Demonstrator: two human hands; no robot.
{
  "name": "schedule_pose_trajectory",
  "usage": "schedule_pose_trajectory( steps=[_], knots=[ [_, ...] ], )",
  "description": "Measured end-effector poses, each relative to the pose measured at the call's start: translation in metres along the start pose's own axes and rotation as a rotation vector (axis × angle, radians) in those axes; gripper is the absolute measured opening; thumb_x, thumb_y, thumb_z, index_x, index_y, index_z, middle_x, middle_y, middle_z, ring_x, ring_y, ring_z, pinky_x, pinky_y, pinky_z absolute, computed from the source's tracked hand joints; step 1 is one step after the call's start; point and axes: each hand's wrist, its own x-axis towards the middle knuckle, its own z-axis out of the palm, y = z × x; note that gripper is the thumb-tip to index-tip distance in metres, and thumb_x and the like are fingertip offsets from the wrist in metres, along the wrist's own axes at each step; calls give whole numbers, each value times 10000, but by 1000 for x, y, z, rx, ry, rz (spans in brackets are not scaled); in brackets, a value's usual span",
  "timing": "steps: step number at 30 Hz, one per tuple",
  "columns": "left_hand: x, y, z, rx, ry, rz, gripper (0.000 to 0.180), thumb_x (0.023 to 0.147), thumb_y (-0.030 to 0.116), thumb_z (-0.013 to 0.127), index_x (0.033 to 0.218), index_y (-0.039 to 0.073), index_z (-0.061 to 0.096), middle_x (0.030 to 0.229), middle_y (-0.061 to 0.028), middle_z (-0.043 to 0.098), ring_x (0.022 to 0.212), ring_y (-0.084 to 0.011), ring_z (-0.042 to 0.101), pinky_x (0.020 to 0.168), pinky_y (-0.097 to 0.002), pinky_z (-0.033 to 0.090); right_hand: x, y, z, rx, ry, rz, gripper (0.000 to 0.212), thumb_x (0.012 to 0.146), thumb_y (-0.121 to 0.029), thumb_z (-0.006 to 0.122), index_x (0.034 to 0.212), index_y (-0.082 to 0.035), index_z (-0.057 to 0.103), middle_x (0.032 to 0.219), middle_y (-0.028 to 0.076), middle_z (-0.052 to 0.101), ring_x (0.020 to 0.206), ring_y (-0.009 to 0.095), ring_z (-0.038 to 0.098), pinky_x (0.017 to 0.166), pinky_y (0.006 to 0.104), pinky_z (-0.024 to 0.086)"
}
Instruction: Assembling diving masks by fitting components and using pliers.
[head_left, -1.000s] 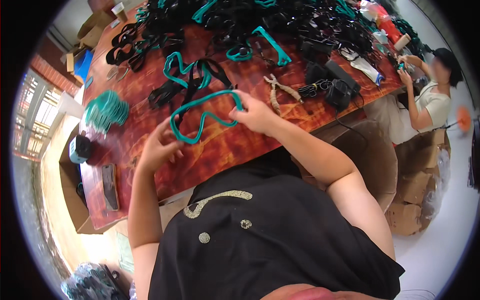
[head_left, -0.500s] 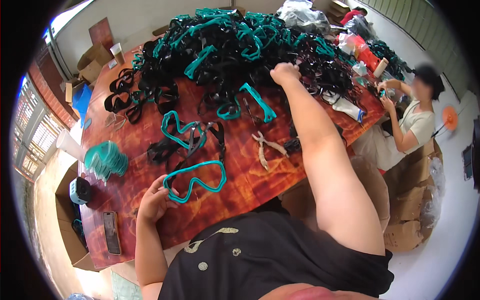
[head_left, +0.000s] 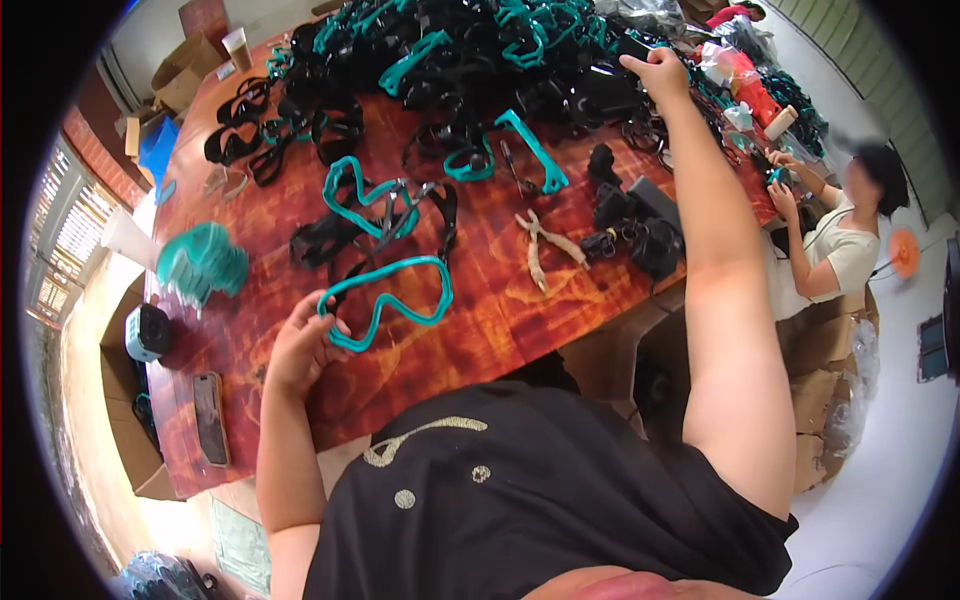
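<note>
My left hand is closed on the left end of a teal swim-mask frame, its loop lifted over the near part of the table. Farther off, my right hand reaches to the right side of a big heap of teal frames and black masks with straps. Its thumb and fingers are closed on a dark flat piece, whose kind I cannot make out. Beyond the held frame lies a second teal frame with black straps. Pliers with tan handles rest to the right of it.
Black cables and an adapter lie beside my right forearm. Stacked teal pieces, a small box-shaped device and a phone line the left edge. A co-worker handles a teal piece at the right. Cardboard boxes stand below.
My right hand has moved right along the heap, and a dark flat piece now shows at its fingertips. My left hand keeps the teal frame. The whole view has shifted slightly.
</note>
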Motion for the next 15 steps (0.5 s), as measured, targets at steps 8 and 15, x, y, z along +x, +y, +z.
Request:
schedule_pose_trajectory(
  steps=[8,15],
  knots=[
    [4,-5,6,64,4,22,305,961,117,608,1259,107,540,897,-99,693,738,-193,709,591,-302,605,3,13,-5,440,-401,-63,191,812,-105,751,936,-122,607,793,-52,529,661,59,492,525,244,357],
    [9,-2,-4,9,51,135,295,981,147,587,1271,114,545,887,-87,688,705,-195,696,555,-293,562,-50,-100,-11,919,-640,186,226,904,-231,740,917,-100,556,798,-14,530,683,144,546,576,291,461]
  ],
)
